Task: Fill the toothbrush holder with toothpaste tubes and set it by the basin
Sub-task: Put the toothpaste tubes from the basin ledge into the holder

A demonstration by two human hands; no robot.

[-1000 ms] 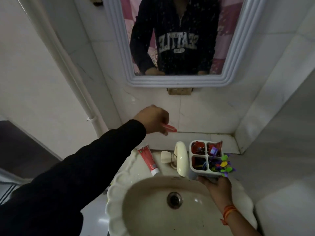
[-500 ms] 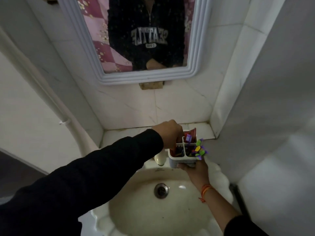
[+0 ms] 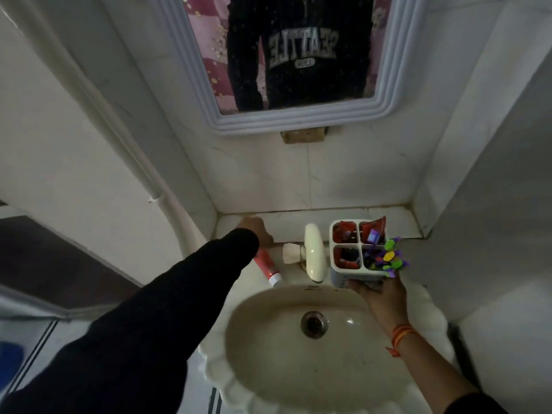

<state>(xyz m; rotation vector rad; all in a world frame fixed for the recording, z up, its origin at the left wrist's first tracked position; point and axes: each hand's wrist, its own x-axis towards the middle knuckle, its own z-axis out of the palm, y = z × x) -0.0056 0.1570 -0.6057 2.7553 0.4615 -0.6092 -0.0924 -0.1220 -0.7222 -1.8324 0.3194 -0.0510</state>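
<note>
My right hand (image 3: 380,294) grips the white four-compartment toothbrush holder (image 3: 354,274) from below, holding it upright over the basin's back right rim, beside the tap. Red toothpaste tubes (image 3: 372,230) stand in its back and left compartments. Colourful toothbrushes (image 3: 388,256) fill the front right one. My left hand (image 3: 255,230) reaches to the back left of the basin and closes on the tail end of a red toothpaste tube (image 3: 266,265), which lies on the rim with its white cap towards me. The sleeve hides my fingers.
A cream tap (image 3: 313,252) stands at the back of the scalloped basin (image 3: 215,369), between my two hands. A tiled ledge (image 3: 400,224) runs behind it under a framed mirror (image 3: 397,70). A white pipe (image 3: 119,130) runs down the left wall. Walls close in on both sides.
My left hand has left the holder, where it put a tube in, and moved left to the red tube on the rim. The holder stays in my right hand.
</note>
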